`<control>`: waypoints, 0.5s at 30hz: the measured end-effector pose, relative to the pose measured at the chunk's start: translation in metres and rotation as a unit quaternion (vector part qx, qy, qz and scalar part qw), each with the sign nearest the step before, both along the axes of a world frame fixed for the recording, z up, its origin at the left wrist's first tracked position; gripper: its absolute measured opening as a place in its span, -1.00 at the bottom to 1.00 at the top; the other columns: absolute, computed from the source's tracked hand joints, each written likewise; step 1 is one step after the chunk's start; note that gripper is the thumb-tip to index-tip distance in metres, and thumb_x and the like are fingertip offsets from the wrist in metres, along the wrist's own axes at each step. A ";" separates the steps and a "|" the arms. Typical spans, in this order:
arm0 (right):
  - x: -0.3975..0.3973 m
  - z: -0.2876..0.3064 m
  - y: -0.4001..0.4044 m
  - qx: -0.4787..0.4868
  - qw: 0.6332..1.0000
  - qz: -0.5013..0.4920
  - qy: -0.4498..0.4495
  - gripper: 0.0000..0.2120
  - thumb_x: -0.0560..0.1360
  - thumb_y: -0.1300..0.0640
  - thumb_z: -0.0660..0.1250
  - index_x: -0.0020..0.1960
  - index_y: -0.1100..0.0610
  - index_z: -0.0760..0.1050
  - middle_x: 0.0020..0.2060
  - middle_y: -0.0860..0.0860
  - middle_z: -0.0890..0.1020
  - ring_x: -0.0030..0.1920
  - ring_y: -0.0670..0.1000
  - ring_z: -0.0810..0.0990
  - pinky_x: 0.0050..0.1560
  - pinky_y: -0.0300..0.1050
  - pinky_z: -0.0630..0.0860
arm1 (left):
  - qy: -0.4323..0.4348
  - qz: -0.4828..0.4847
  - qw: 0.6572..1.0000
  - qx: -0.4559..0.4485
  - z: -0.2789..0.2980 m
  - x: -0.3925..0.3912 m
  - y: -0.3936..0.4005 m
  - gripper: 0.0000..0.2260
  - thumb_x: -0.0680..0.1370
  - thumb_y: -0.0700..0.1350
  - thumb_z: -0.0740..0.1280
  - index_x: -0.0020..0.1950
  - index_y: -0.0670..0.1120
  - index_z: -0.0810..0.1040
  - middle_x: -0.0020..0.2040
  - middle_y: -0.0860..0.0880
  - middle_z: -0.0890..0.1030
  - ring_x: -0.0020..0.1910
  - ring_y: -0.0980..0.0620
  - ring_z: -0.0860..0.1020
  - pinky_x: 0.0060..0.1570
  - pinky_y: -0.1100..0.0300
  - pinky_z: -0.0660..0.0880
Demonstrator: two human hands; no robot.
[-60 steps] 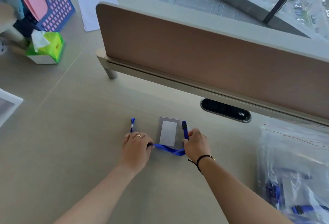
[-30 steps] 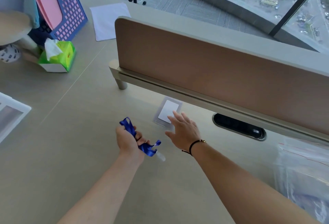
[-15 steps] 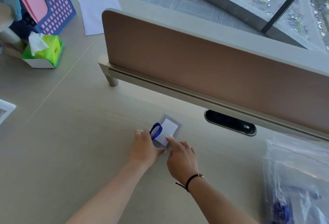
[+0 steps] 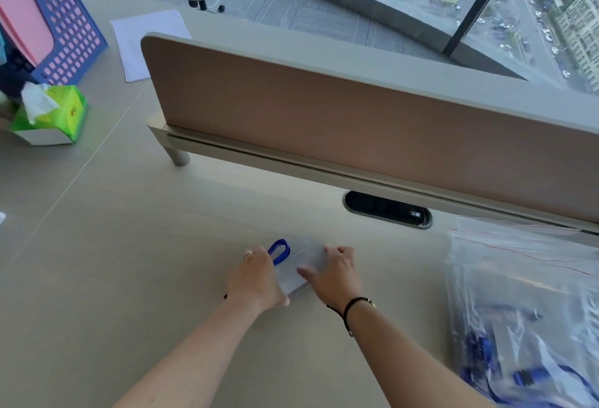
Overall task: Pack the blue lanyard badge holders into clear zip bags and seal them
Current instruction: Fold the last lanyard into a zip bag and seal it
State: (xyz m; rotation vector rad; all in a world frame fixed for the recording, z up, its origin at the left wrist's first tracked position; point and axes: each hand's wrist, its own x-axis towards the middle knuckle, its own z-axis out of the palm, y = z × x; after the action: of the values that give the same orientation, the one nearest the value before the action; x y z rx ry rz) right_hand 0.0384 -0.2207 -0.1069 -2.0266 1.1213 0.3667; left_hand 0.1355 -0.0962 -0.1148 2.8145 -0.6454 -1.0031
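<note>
A clear badge holder (image 4: 299, 266) with a white card inside lies on the beige desk between my hands. My left hand (image 4: 257, 279) is closed around the bunched blue lanyard (image 4: 278, 250), whose loop sticks up above my fingers at the holder's left edge. My right hand (image 4: 334, 273) rests on the holder's right side, thumb on top of it and fingers curled over its far edge. Most of the lanyard is hidden inside my left hand.
A pile of clear zip bags (image 4: 525, 304) with packed blue lanyards lies at the right. A desk divider (image 4: 356, 122) stands behind, with a cable slot (image 4: 387, 209) under it. A green tissue box (image 4: 48, 115) and a blue basket (image 4: 61, 25) are far left.
I gathered the spread lanyard into my left hand, lifted it, then brought it back down onto the badge holder. My right hand shifted from the holder's front to its right side.
</note>
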 end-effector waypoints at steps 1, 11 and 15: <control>0.000 -0.001 0.000 -0.009 1.000 0.020 0.014 -0.40 0.45 -0.18 0.40 0.34 0.13 0.38 0.29 0.02 0.31 0.23 0.06 0.45 0.20 -0.11 0.44 | -0.005 -0.014 1.000 -0.003 0.001 -0.003 0.000 -0.27 0.23 0.09 0.60 0.25 -0.10 0.34 0.16 -0.02 0.47 -0.06 -0.01 0.53 -0.16 0.15 0.47; -0.025 0.018 -0.012 0.156 0.979 -0.097 -0.093 -0.91 0.58 0.18 0.29 0.05 0.08 0.55 -0.14 0.07 0.67 -0.32 -0.01 0.62 -0.25 -0.09 0.60 | 0.002 -0.029 0.986 -0.166 0.014 -0.015 0.003 -0.67 0.65 0.18 0.12 0.12 -0.02 0.51 0.06 -0.08 0.58 0.11 -0.16 0.56 0.05 0.03 0.47; -0.040 0.046 -0.018 0.264 0.937 -0.178 -0.143 -0.83 0.63 0.13 0.21 0.07 0.13 0.57 -0.08 0.13 0.66 -0.31 0.04 0.67 -0.32 -0.08 0.62 | -0.038 -0.117 0.970 -0.210 0.039 -0.034 -0.010 -0.72 0.68 0.06 0.05 0.26 0.03 0.46 0.15 0.01 0.54 0.18 -0.05 0.50 0.04 0.05 0.48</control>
State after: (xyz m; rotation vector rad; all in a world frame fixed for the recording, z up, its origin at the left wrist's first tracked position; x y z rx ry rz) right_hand -0.0013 -0.2387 -0.0610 -1.3251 1.0429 0.1537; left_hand 0.1015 -0.1067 -0.0754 2.4505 -1.0781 -0.6856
